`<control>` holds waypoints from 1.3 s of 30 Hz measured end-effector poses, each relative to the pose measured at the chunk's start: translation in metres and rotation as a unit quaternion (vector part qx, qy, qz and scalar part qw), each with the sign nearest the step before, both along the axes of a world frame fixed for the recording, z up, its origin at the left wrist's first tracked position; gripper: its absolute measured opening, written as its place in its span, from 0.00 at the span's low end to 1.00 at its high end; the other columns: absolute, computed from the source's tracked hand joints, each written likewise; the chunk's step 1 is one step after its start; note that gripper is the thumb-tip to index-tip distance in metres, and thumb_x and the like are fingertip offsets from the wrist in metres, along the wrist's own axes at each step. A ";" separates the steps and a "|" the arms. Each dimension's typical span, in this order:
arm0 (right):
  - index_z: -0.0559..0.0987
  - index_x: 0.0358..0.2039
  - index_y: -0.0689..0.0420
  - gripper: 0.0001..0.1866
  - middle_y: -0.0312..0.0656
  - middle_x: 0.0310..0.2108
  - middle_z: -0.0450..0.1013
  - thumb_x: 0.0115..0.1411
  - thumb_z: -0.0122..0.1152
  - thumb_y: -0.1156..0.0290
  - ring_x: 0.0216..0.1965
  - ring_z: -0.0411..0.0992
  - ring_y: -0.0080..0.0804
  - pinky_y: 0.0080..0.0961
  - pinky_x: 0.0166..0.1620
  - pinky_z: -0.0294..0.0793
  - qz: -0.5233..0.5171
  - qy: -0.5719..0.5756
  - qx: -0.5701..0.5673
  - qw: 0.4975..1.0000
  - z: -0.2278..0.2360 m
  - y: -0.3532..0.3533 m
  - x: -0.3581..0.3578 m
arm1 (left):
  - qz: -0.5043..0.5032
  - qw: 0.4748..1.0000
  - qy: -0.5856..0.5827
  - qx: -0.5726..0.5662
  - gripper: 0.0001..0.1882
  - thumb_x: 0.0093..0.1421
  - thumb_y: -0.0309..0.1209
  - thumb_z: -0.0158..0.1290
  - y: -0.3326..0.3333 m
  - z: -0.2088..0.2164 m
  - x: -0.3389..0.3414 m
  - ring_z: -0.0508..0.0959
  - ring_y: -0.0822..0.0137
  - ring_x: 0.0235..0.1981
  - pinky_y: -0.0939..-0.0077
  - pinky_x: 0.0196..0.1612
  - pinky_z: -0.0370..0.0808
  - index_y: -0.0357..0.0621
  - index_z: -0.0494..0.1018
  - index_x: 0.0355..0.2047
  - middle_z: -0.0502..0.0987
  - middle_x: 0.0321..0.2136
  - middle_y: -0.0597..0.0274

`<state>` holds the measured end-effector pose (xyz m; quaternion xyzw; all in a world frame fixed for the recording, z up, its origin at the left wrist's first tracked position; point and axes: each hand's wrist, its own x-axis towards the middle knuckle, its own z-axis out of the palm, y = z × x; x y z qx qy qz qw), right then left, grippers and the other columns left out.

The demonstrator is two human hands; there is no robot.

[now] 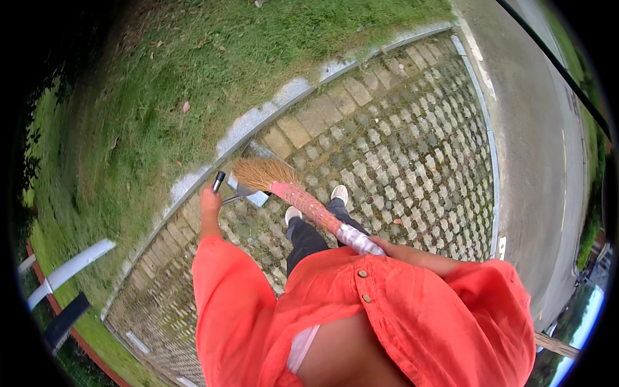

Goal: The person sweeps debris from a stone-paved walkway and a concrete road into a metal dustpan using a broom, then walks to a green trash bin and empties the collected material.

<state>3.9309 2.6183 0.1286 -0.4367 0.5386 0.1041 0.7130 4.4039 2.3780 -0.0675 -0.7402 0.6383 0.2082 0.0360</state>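
Broom (308,205), just one, is clasped by the right hand (383,246). One dustpan (258,198) is gripped at its handle by the curled left hand (210,201).

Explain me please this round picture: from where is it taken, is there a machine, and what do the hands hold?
There is no robot here, only a person with bare hands. A wide fisheye camera worn on the head looks down, so straight edges bend near the rim. That is why you see the person's own red shirt and light shoes.

The left hand grips the handle of what looks like a dustpan, partly hidden behind the bristles. The right hand holds the broom near its pale wrapped end.

Underfoot is patterned paving with a fallen leaf on it. A pale kerb separates it from the grass.
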 end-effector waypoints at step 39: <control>0.42 0.58 0.51 0.42 0.46 0.29 0.69 0.46 0.53 0.78 0.16 0.66 0.27 0.25 0.16 0.65 -0.295 0.177 0.037 0.938 0.102 0.084 0.284 | 0.100 0.985 -0.139 0.031 0.21 0.48 0.42 0.50 0.091 -0.060 0.453 0.75 0.48 0.33 0.56 0.37 0.71 0.39 0.66 0.36 0.74 0.29 0.46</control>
